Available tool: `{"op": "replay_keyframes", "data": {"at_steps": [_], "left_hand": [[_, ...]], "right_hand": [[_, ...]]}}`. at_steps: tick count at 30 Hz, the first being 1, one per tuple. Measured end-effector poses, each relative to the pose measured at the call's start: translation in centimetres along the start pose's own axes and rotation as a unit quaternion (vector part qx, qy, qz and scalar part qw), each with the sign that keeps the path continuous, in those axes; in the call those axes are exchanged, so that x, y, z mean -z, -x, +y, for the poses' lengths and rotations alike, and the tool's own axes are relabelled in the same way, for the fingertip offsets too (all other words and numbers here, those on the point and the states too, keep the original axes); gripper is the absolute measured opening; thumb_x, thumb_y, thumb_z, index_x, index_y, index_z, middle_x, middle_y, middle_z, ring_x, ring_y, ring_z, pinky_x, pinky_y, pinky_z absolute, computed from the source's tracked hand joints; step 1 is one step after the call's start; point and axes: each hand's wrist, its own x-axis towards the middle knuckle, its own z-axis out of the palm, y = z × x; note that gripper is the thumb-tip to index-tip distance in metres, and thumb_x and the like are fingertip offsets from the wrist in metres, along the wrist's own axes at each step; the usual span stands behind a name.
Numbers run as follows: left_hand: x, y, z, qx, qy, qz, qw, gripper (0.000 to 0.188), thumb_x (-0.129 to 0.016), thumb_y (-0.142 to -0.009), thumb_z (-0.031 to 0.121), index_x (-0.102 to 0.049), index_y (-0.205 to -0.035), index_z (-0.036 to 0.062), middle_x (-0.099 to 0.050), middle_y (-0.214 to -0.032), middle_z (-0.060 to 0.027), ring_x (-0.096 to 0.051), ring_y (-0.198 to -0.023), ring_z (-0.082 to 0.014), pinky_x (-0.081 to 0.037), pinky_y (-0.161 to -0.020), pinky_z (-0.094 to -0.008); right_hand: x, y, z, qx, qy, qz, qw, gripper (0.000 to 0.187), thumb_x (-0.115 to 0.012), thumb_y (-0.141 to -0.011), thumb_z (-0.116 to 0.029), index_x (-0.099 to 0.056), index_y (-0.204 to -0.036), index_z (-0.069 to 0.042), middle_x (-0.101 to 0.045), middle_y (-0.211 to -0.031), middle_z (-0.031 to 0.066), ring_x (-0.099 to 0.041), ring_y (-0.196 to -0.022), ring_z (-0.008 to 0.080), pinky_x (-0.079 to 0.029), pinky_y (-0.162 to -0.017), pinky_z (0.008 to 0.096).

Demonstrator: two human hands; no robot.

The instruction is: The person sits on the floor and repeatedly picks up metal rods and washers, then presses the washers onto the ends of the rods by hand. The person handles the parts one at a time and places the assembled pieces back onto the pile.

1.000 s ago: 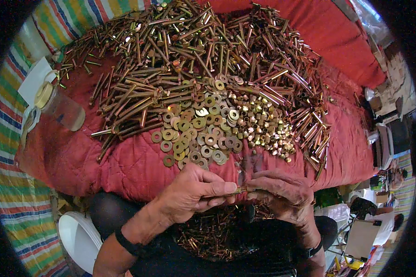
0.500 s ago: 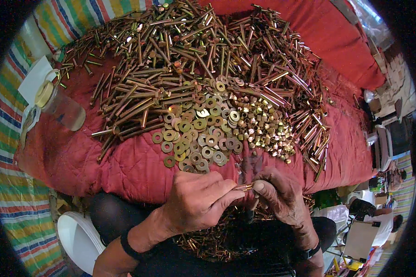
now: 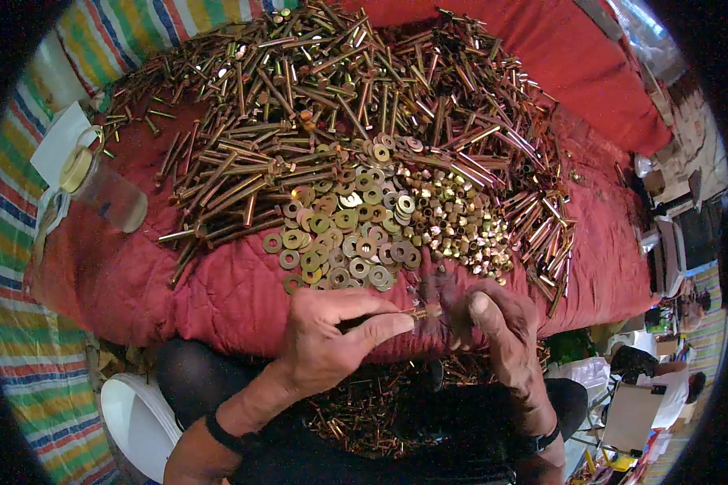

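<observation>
My left hand (image 3: 332, 331) pinches a bolt (image 3: 419, 313) between thumb and forefinger, with its brassy threaded end pointing right. Whether anything sits on the bolt's tip is too blurred to tell. Just right of that tip, my right hand (image 3: 505, 327) is apart from the bolt, thumb raised and fingers spread, with nothing visible in it. Beyond my hands lie a heap of flat washers (image 3: 347, 219) and a heap of small brassy nuts (image 3: 471, 214). Behind them spreads a big pile of long bronze-coloured bolts (image 3: 243, 162).
A red quilted cover (image 3: 218, 299) lies under the hardware. At the left lies a clear jar with a yellowish lid (image 3: 121, 198). More bolts (image 3: 372, 420) are heaped below, between my legs. A white basin (image 3: 137, 420) stands lower left; a person (image 3: 671, 396) is at far right.
My right hand has let go of the bolt's end and moved right and slightly away, opening its fingers. My left hand has shifted slightly up and left, still holding the bolt.
</observation>
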Motion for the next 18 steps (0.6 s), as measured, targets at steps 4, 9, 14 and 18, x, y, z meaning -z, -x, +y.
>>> {"op": "replay_keyframes", "data": {"at_steps": [4,9,14,18], "left_hand": [[0.5,-0.2,0.3,0.079,0.071,-0.035,0.994,0.017,-0.082,-0.088,0.016,-0.081,-0.090,-0.0009,-0.078,-0.081,-0.0077,-0.070,-0.071,-0.0119,-0.054,-0.067,-0.0282],[0.5,-0.2,0.3,0.106,0.066,-0.071,0.990,0.016,-0.081,-0.088,0.015,-0.081,-0.092,-0.0005,-0.079,-0.083,-0.0076,-0.071,-0.076,-0.0102,-0.055,-0.070,-0.0278],[0.4,0.0,0.3,0.110,0.056,-0.106,0.987,0.015,-0.081,-0.089,0.016,-0.082,-0.092,0.0013,-0.079,-0.084,-0.0072,-0.073,-0.077,-0.0106,-0.056,-0.071,-0.0273],[0.2,0.1,0.2,0.122,0.061,-0.104,0.985,0.015,-0.081,-0.089,0.015,-0.082,-0.093,0.0012,-0.079,-0.085,-0.0073,-0.073,-0.077,-0.0110,-0.056,-0.071,-0.0271]], "right_hand": [[0.4,-0.4,0.5,0.123,0.104,-0.011,0.987,0.029,-0.081,-0.089,-0.016,-0.072,-0.110,0.001,-0.072,-0.092,0.0075,-0.070,-0.084,0.0189,-0.055,-0.077,0.0307],[0.9,-0.8,1.6,0.241,0.170,-0.057,0.954,0.033,-0.083,-0.086,-0.008,-0.073,-0.117,-0.003,-0.075,-0.099,0.0079,-0.071,-0.088,0.0209,-0.056,-0.080,0.0306],[0.4,0.2,2.0,0.126,0.145,-0.061,0.979,0.014,-0.078,-0.092,-0.010,-0.071,-0.102,-0.002,-0.068,-0.084,0.0077,-0.067,-0.078,0.0212,-0.052,-0.069,0.0333],[0.0,0.3,1.5,-0.125,0.027,-0.018,0.992,0.019,-0.078,-0.094,-0.017,-0.068,-0.093,-0.002,-0.063,-0.078,0.0086,-0.063,-0.073,0.0215,-0.048,-0.066,0.0384]]}}
